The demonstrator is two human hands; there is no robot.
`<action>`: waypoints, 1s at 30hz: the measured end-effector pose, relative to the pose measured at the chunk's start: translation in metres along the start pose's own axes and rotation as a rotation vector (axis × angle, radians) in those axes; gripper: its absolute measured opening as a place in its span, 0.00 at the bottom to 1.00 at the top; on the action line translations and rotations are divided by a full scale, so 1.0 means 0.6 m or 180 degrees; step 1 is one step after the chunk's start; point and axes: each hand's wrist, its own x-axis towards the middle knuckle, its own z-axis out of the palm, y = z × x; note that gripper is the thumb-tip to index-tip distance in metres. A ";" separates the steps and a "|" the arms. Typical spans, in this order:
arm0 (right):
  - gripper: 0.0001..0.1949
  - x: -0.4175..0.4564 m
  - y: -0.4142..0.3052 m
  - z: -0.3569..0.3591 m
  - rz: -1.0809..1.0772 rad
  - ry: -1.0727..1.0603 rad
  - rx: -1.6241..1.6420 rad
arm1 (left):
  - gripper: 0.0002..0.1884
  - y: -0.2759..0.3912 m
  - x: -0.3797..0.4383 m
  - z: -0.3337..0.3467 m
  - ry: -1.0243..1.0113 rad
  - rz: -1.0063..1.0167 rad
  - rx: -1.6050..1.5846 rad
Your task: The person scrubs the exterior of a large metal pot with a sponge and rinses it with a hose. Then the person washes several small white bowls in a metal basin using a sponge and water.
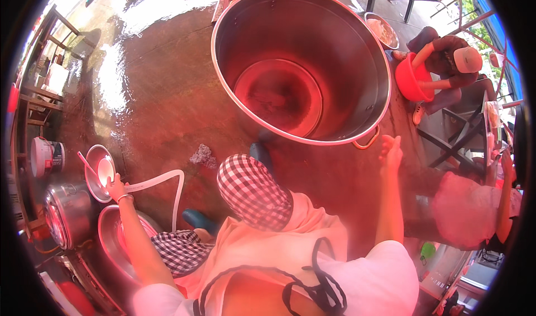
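Observation:
A very large metal stockpot (351, 64) stands on the floor ahead, with a little dark residue or liquid at its bottom. My right hand (390, 153) is just below its looped side handle (367, 139), fingers partly spread, with nothing visible in it. On the left, my left hand (116, 187) reaches to a metal basin (94, 186) and has its fingers at a white bowl-like scoop (105, 172) in it; the exact grip is unclear. A whitish hose (155, 179) runs out from beside that hand and bends down towards my legs.
Further metal basin (109, 240), lidded metal pot (71, 215) and white bucket (47, 156) stand left. A steel scouring mesh or rag (203, 156) lies on the wet floor. At right, a crouching person (450, 58) has both arms at a red tub (404, 79); another person (465, 211) stands nearer.

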 end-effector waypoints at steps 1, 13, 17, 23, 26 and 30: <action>0.13 0.041 -0.012 -0.036 -0.0430 0.0182 -0.0154 | 0.32 0.015 -0.024 0.026 0.0088 0.0127 -0.0006; 0.29 0.230 -0.107 0.391 -0.2599 -0.4267 -0.5945 | 0.27 -0.015 -0.003 0.045 -0.0321 0.0445 0.0116; 0.30 0.282 -0.016 0.429 -0.2134 -0.3649 -0.7001 | 0.27 -0.036 0.020 0.003 -0.0469 0.0449 -0.0024; 0.24 0.339 0.075 0.449 -0.2327 -0.3071 -0.8181 | 0.28 -0.052 0.020 -0.014 -0.0479 0.0378 -0.0070; 0.21 0.333 0.090 0.452 -0.2868 -0.3219 -0.8482 | 0.28 -0.045 0.011 -0.011 -0.0511 0.0319 -0.0005; 0.15 0.300 0.079 0.468 -0.3479 -0.3604 -0.8820 | 0.28 -0.041 0.007 -0.009 -0.0503 0.0337 0.0030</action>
